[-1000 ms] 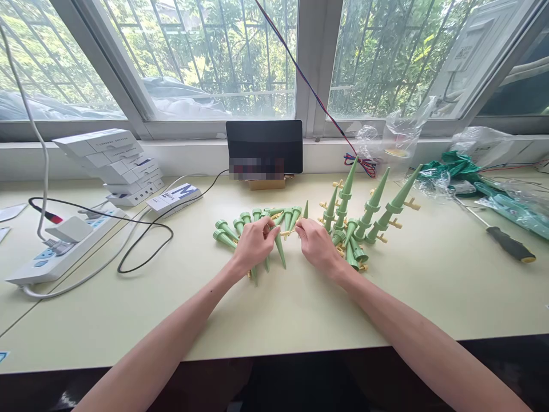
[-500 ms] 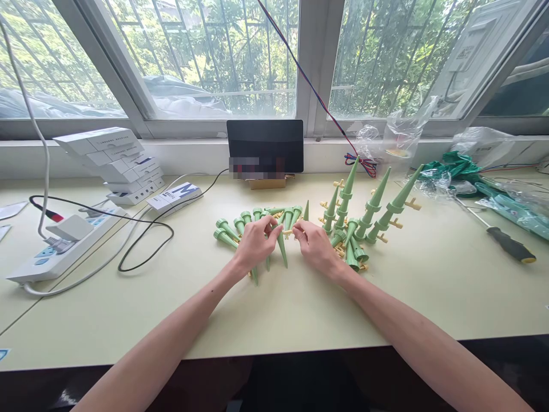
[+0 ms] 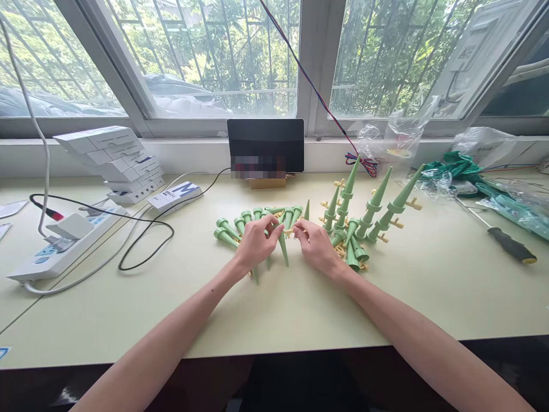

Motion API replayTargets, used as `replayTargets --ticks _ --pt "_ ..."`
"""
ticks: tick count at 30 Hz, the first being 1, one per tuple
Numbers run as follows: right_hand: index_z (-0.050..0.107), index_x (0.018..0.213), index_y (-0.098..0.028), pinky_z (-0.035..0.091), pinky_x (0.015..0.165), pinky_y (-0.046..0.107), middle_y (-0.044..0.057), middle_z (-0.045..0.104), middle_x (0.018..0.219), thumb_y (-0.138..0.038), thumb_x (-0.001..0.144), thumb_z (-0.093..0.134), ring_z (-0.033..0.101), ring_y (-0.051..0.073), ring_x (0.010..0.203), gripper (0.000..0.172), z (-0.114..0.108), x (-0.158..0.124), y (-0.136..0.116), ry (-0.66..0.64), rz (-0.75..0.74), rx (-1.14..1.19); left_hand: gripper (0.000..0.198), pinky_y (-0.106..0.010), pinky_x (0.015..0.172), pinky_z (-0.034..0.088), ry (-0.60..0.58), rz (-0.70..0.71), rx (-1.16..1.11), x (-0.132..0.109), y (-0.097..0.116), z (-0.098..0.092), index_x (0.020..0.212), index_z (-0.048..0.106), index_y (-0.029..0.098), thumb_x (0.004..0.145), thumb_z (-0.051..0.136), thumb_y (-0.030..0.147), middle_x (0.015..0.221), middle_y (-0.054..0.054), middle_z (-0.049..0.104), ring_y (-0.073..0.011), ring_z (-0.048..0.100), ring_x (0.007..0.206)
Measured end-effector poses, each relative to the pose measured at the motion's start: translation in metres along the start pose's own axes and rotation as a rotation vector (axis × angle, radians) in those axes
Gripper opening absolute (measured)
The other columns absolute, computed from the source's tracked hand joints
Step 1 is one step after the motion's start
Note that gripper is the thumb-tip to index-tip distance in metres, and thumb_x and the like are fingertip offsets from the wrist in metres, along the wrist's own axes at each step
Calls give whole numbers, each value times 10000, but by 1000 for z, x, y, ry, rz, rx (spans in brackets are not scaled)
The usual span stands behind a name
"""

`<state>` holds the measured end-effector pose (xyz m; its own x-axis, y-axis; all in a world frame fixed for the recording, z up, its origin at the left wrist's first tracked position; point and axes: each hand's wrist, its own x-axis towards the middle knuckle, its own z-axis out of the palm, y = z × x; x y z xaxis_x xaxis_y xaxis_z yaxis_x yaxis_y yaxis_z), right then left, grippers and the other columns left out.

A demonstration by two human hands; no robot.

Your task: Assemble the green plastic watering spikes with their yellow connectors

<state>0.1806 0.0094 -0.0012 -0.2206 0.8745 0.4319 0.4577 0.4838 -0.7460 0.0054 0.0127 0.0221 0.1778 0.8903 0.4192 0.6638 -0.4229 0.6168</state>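
Note:
My left hand [image 3: 258,243] is closed on a green plant watering spike [image 3: 283,249], whose pointed end slants down towards me. Thumb and fingertips of my right hand [image 3: 315,243] pinch the small yellow valve [image 3: 289,233] at the spike's side. Whether the valve is seated in the spike is hard to make out. Behind and beside my left hand lie several more green spikes [image 3: 229,228], partly hidden by it. To the right of my right hand, stacked spikes [image 3: 372,209] with yellow valves stand upright, and others [image 3: 354,252] lie at their foot.
A dark tablet [image 3: 266,143] leans by the window. On the left are stacked white boxes [image 3: 115,163], a power strip [image 3: 64,243] and looping cables [image 3: 171,229]. A screwdriver [image 3: 510,244] and green items in plastic wrap [image 3: 461,171] lie on the right.
Almost nothing differs. Both hands keep their hold on the spike and its yellow valve, in nearly the same place.

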Motion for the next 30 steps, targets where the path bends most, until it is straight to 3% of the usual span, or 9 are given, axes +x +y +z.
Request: replayTargets --ticks 13,22,30 --pt "595 880 -189 405 673 266 43 638 855 -258 966 431 550 166 745 197 1 0 -1 18 -6 6 209 -248 569 427 -7 7 -3 0 0 0 830 602 201 883 534 390 617 26 560 -109 444 502" --pt "502 759 -200 357 618 260 2 541 716 -293 974 413 468 145 641 250 0 0 -2 6 16 -5 217 -238 571 450 6 31 -1 -1 2 0 831 615 198 886 540 394 632 21 573 -103 444 511" --pt "391 663 -217 297 537 261 -25 446 599 -384 988 390 376 131 547 366 2 1 2 3 46 -26 181 -233 597 487 37 85 -2 -1 2 0 846 638 199 881 558 358 698 -6 607 -134 553 639"
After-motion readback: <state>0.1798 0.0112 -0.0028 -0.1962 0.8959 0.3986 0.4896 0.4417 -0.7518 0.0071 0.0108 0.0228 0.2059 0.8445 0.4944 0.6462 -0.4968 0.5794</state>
